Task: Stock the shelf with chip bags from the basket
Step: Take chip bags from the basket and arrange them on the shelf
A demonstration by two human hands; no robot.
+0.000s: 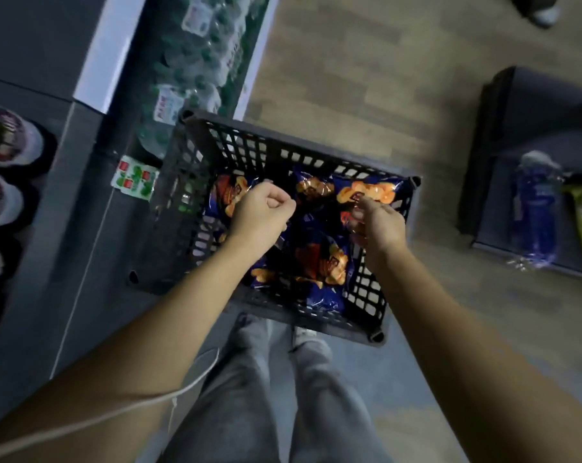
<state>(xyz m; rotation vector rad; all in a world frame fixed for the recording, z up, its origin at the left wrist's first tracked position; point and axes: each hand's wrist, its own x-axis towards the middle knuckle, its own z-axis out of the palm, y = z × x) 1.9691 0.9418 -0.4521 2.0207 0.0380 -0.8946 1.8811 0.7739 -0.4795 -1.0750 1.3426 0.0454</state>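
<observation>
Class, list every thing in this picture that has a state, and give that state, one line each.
basket: open-topped, standing at the person's feet, holding several bags.
chip bags: lying in the basket, not yet shelved.
upper-right bag: in the basket, edge pinched by the right hand.
left hand: fingers curled into a fist over the bags; whether it grips one is unclear.
right hand: pinching the upper-right bag.

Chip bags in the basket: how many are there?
4 bags clear: one under the left hand, one far middle, one at the right hand, one nearer the person. More may lie hidden.
</observation>
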